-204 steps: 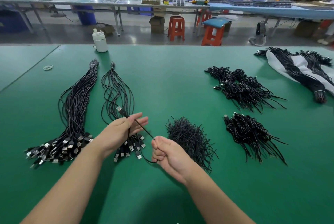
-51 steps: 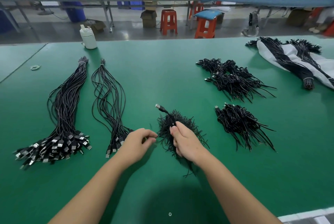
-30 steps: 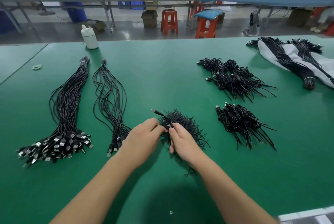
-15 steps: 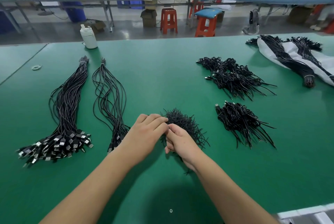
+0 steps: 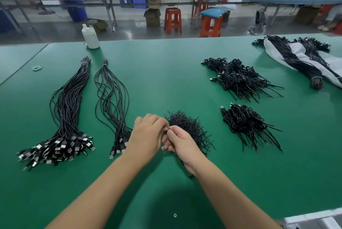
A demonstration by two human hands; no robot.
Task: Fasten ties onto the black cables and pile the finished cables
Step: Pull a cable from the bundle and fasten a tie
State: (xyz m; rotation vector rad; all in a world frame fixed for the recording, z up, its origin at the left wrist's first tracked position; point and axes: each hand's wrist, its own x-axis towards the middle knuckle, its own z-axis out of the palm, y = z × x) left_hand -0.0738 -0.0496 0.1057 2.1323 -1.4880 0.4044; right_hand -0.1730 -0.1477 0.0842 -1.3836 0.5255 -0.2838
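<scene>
My left hand (image 5: 148,136) and my right hand (image 5: 182,143) meet fingertip to fingertip at the near left edge of the loose heap of black ties (image 5: 188,127). Both have curled fingers. The left hand is closed round a folded black cable, almost all of it hidden in the palm. The right thumb and forefinger pinch a thin black tie where the hands touch. Left of the hands lie a thick bundle of straight black cables (image 5: 66,117) and a thinner bundle (image 5: 112,103). Two piles of tied cables lie to the right, one near (image 5: 246,125) and one farther back (image 5: 238,79).
At the far right, a white bag (image 5: 299,53) carries more cable bundles. A white bottle (image 5: 90,38) stands at the green table's far edge, and a rubber band (image 5: 37,67) lies at far left. The table's near edge (image 5: 314,217) shows at bottom right.
The cable's plug, sticking up between my hands a second ago, is now hidden. My left hand has closed over the cable against my right fingertips.
</scene>
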